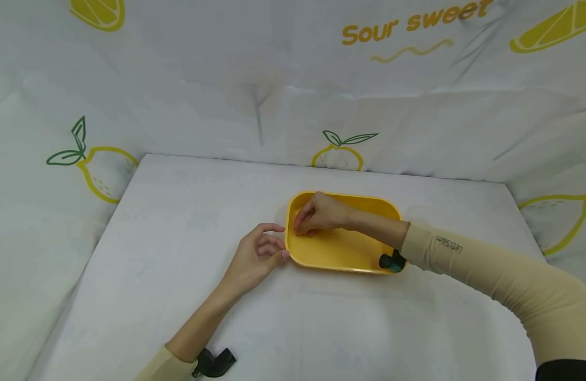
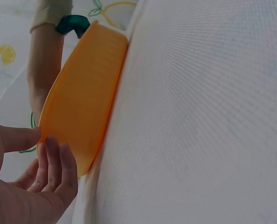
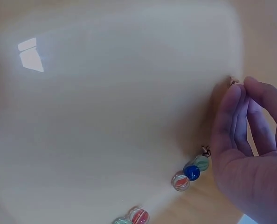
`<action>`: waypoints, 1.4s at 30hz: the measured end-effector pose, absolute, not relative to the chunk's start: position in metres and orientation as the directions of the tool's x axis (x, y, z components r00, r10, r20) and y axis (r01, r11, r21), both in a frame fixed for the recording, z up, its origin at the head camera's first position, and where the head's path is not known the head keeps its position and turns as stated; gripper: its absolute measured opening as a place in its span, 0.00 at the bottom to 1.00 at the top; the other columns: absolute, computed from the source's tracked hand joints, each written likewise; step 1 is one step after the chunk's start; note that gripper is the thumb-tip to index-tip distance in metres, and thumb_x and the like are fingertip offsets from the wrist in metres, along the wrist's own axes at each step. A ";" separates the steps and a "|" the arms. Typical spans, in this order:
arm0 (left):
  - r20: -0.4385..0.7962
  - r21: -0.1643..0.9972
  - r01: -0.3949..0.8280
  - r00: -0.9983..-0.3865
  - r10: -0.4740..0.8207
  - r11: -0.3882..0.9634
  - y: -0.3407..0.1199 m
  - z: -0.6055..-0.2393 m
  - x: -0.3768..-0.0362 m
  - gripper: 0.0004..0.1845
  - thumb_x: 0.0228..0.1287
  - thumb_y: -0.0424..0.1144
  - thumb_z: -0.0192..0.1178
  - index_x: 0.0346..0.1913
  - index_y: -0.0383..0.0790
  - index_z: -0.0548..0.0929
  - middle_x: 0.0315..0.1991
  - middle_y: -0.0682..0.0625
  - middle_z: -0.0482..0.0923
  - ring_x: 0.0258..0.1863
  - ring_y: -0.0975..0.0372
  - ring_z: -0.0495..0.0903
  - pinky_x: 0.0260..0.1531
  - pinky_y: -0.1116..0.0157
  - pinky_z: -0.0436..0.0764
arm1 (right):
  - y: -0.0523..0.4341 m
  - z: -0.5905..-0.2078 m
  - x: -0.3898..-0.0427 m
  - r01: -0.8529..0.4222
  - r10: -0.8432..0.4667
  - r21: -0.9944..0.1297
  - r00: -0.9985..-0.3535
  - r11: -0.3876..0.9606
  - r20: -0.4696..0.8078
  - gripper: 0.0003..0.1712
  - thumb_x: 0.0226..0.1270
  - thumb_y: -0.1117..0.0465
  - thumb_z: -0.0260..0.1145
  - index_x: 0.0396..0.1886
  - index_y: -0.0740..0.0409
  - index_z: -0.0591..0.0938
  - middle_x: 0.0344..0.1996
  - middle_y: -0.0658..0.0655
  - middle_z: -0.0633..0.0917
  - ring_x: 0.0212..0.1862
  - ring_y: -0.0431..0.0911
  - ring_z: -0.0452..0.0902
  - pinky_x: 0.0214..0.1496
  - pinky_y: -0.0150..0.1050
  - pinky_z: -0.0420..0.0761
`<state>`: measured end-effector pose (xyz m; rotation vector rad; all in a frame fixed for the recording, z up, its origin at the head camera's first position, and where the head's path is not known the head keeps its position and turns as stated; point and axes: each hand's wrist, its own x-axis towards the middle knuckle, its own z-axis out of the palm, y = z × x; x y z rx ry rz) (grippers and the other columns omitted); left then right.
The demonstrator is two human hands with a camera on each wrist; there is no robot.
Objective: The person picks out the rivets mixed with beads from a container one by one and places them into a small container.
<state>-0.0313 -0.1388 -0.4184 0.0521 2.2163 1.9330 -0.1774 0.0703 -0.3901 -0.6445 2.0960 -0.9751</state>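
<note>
A yellow tray [image 1: 340,248] lies on the white table [image 1: 179,222]. My right hand [image 1: 304,228] reaches into its left end with the fingers curled down. In the right wrist view the right hand [image 3: 242,86] has thumb and fingertips pressed together on a tiny brown thing [image 3: 232,81], above the tray floor [image 3: 106,116]. Several glass marbles [image 3: 192,172] lie in a row along the tray's edge just below that hand. My left hand [image 1: 274,243] rests beside the tray's left rim. There the left hand [image 2: 45,140] touches the tray [image 2: 82,93] with its thumb, fingers loose.
A cloth with lemon prints [image 1: 338,156] walls in the table at the back and both sides. A black wrist camera [image 1: 217,362] sits on my left forearm and a teal one [image 1: 392,261] on my right, over the tray's right end.
</note>
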 end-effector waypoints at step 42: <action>-0.121 0.985 -0.098 -0.980 0.159 0.145 -0.139 -0.419 -0.032 0.26 0.68 0.29 0.70 0.67 0.40 0.78 0.45 0.40 0.87 0.39 0.59 0.89 0.44 0.72 0.85 | 0.093 -0.338 -0.177 -0.139 -0.648 -0.828 -0.697 0.544 -0.308 0.10 0.71 0.58 0.78 0.46 0.58 0.95 0.38 0.57 0.95 0.39 0.55 0.86 0.41 0.35 0.87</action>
